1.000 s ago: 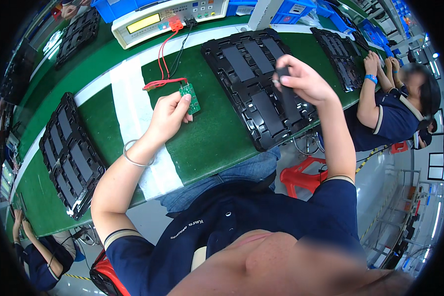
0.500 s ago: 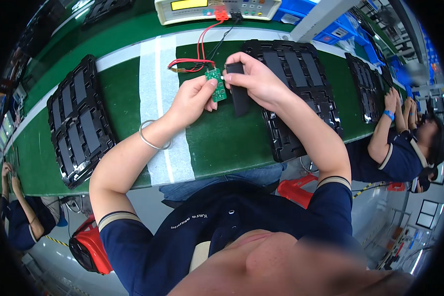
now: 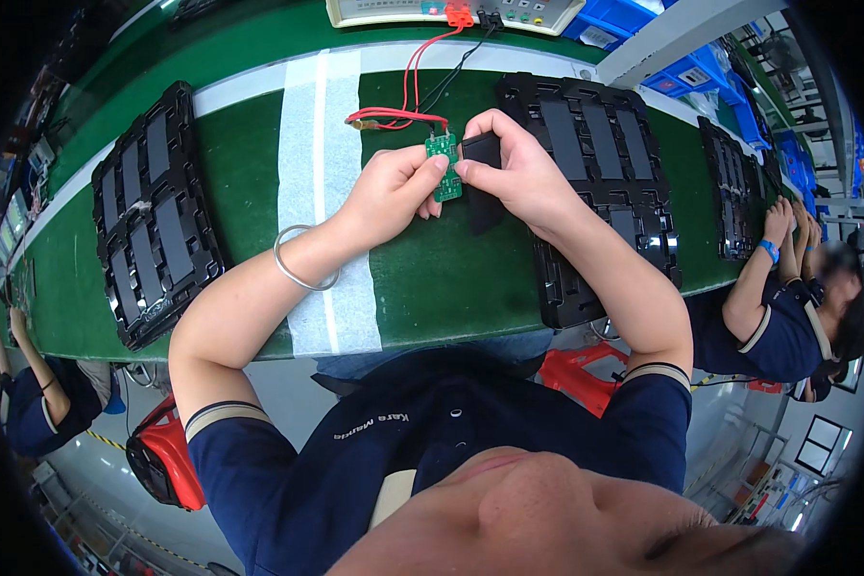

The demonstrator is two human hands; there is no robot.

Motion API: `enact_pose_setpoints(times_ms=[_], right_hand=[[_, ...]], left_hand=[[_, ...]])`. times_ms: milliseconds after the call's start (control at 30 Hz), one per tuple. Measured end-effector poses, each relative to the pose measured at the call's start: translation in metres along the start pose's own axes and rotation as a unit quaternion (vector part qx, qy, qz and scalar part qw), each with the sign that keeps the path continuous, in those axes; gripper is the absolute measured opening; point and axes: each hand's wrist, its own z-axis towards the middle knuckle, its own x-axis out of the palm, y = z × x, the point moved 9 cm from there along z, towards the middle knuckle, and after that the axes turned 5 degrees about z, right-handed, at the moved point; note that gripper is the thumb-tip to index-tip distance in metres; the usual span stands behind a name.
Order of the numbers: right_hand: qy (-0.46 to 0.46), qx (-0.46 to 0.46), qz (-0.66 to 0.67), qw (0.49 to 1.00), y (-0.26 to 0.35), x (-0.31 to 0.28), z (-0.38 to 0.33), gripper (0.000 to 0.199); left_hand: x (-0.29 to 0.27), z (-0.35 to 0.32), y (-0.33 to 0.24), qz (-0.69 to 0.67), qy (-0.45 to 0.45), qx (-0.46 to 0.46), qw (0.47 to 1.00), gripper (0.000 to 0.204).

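Note:
My left hand pinches a small green circuit board between thumb and fingers. At the board's top end, red and black leads meet it. In my right hand is a flat black battery pack, held upright just right of the board. The tips of my right thumb and index finger are at the board's right edge. Whether a connector sits between them there is too small to tell.
A bench meter stands at the back, with the leads plugged in. Black trays of flat dark packs lie left, and another tray lies right. A white strip crosses the green bench. Co-workers sit at both sides.
My right fingers have closed in on the board's right edge, bringing the battery pack nearer. The view has shifted a little, so the meter sits higher in the picture.

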Motion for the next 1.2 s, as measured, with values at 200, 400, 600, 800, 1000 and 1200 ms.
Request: enact_pose_setpoints(times_ms=[200,400,600,800,1000,1200], right_hand=[[0.000,-0.005,-0.031,1.000,0.001,0.000,0.001,0.022],[0.023,0.016,-0.048,0.998,-0.001,0.003,0.001,0.020],[0.030,0.044,-0.005,0.999,-0.004,0.004,0.000,0.021],[0.028,0.030,0.026,0.999,-0.005,0.005,0.001,0.020],[0.019,0.043,0.071,0.996,-0.006,0.008,-0.001,0.018],[0.015,0.026,0.076,0.997,-0.007,0.007,0.000,0.019]], left_hand=[[0.001,0.000,-0.001,-0.008,0.014,0.004,1.000,0.028],[0.002,-0.001,0.000,-0.022,0.016,0.000,1.000,0.027],[0.001,-0.001,0.003,-0.023,0.018,-0.009,1.000,0.029],[0.001,-0.002,0.003,-0.032,0.016,-0.011,0.999,0.028],[0.000,-0.002,0.002,-0.046,0.003,-0.015,0.999,0.028],[-0.001,-0.002,0.004,-0.039,0.006,-0.009,0.999,0.029]])
